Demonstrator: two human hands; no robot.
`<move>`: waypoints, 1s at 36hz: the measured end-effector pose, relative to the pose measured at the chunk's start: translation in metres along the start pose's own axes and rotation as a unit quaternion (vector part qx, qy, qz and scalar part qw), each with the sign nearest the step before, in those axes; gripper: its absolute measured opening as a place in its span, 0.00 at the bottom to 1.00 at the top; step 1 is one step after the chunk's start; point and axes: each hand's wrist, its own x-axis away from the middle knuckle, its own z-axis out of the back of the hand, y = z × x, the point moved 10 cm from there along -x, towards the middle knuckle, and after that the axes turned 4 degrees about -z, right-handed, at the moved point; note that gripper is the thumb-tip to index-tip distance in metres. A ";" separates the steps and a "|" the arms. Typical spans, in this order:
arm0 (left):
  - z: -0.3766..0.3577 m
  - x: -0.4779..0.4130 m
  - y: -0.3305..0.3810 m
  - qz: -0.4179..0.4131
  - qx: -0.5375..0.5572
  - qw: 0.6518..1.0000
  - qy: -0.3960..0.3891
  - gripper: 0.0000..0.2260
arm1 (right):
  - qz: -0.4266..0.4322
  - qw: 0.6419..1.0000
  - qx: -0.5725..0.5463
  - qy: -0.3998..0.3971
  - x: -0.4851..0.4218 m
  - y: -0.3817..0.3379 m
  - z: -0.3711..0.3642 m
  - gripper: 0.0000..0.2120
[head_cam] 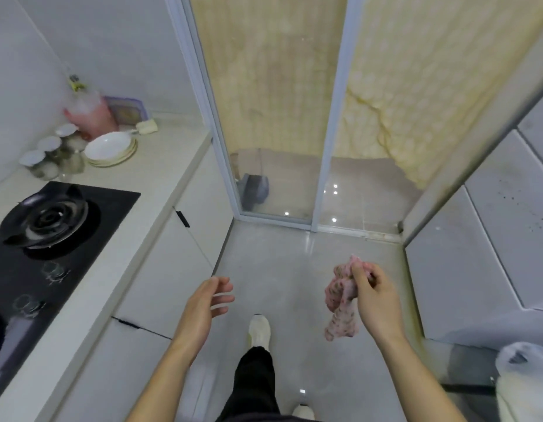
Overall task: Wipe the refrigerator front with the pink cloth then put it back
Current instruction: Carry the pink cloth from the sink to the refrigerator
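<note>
My right hand (374,295) pinches the pink patterned cloth (340,303), which hangs crumpled below my fingers over the floor. My left hand (208,303) is held out in front of me, fingers relaxed and spread, holding nothing. At the right side of the view stands a pale grey panelled surface (489,239) with dark specks; it may be the refrigerator front, but I cannot tell for certain. Neither hand touches it.
A counter (160,166) runs along the left with a black gas hob (48,233), stacked plates (110,149) and lidded jars (51,156). A sliding glass door (282,111) closes the far end. A white plastic bag (526,379) sits at lower right. My feet stand on the grey floor.
</note>
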 end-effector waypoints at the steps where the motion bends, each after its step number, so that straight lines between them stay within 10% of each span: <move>1: -0.003 -0.015 0.007 0.001 -0.001 1.000 -0.004 0.17 | -0.003 1.000 0.003 0.012 -0.010 -0.001 0.000 0.14; 36: -0.246 -0.366 0.172 -0.025 -0.107 0.966 -0.234 0.14 | -0.104 0.960 -0.070 0.250 -0.272 -0.058 0.009 0.14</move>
